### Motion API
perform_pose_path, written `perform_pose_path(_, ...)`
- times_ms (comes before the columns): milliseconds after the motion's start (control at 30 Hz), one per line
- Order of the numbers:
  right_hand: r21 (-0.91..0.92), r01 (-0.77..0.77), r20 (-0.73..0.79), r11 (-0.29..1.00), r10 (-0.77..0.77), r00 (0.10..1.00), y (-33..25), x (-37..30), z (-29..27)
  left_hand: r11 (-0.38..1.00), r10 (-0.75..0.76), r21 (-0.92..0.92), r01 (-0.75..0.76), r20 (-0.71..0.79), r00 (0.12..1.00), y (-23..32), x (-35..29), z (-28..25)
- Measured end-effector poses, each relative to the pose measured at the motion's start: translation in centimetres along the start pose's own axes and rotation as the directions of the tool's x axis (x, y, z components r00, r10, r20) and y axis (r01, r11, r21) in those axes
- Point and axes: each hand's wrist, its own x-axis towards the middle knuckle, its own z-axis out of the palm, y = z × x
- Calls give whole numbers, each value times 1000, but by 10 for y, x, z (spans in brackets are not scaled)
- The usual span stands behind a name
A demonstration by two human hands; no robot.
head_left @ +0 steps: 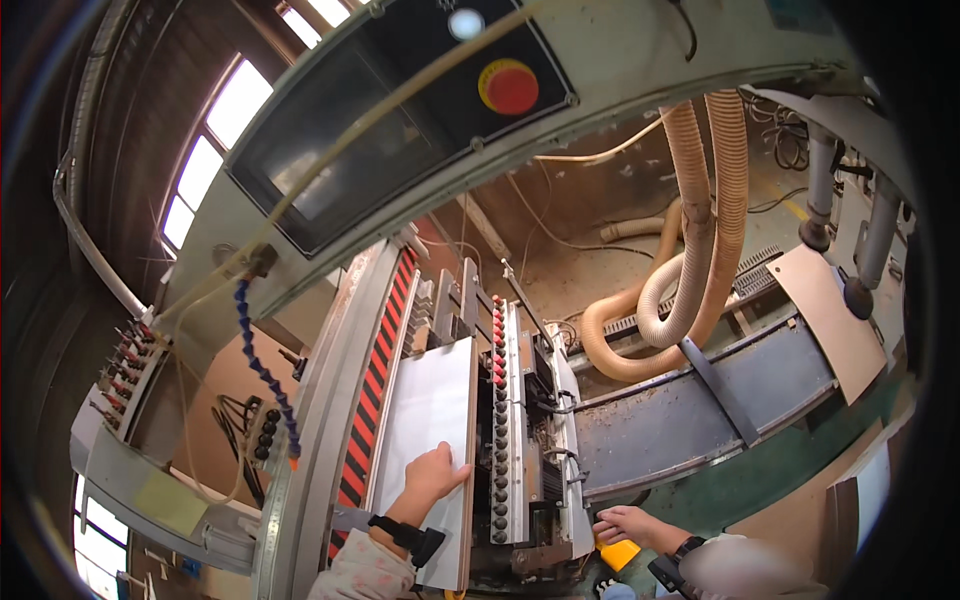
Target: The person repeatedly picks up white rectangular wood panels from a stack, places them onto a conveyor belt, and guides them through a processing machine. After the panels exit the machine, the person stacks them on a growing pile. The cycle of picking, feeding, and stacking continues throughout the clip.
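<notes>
Here, board (425, 395): probably stiff, slick; grip edges | left hand (435, 474): laid on it | right hand (636, 527): apart, loosely half-curled

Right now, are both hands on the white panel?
No, only the left hand is on the white panel; the right hand is apart from it, beyond the row of black knobs.

Two grips (432, 476), one stop button (511, 90), one blue hose (244, 308).
</notes>
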Motion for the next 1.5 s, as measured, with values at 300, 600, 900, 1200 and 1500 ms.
perform_pose_path(300, 0, 108, 155, 994, -107, 982, -60, 63, 67, 987, 91, -115, -108, -147, 985, -16, 11, -17)
perform_pose_path(600, 89, 283, 244, 955, -296, 924, -154, 143, 176, 801, -52, -597, -45, -144, 988, -66, -6, -92)
perform_pose_path(900, 2, 335, 116, 942, -333, 936, -172, 156, 197, 794, 24, -603, -74, -90, 996, -38, 7, -42)
perform_pose_path(1200, 346, 489, -232, 800, -432, 871, -89, -19, 116, 902, 177, -399, -166, -9, 984, -28, 31, -7)
perform_pose_path(1500, 456, 738, -638, 497, -396, 661, 34, -157, -24, 940, 338, -64, -334, 66, 939, -75, 85, 89)
